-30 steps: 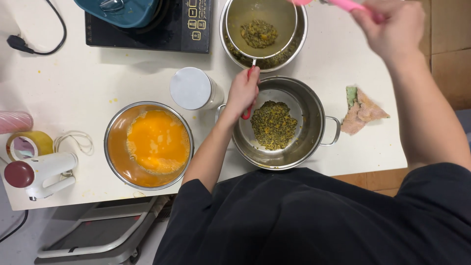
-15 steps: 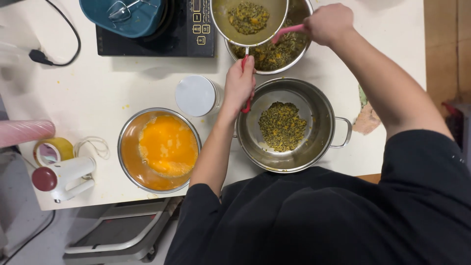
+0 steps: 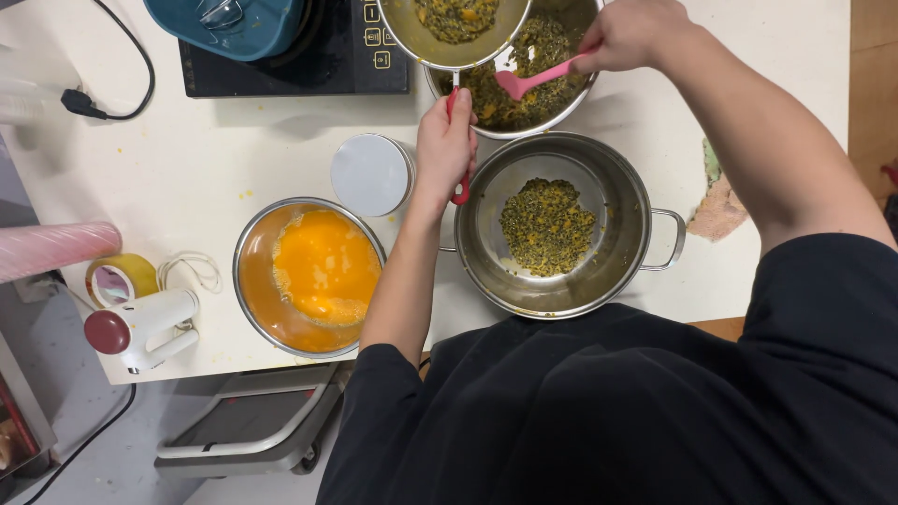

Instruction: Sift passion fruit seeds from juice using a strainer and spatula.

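Note:
My left hand (image 3: 445, 148) grips the red handle of a metal strainer (image 3: 456, 36) holding dark seedy pulp, held above a steel bowl (image 3: 561, 105) of the same pulp at the table's far side. My right hand (image 3: 632, 34) holds a pink spatula (image 3: 533, 80) whose blade dips into that bowl. Nearer to me stands a steel pot (image 3: 561, 290) with a small heap of seedy pulp on its bottom.
A steel bowl of orange juice (image 3: 313, 271) sits left of the pot, a round white lid (image 3: 371, 174) behind it. A black induction cooker (image 3: 299, 70) carries a blue pot (image 3: 229, 26). A white hand mixer (image 3: 140, 327), yellow tape roll (image 3: 122, 277) and pink tube (image 3: 51, 251) lie at left.
My right hand has come down from high above the table and brought the pink spatula into the far bowl. The view has drawn closer; my left hand keeps its hold on the strainer handle.

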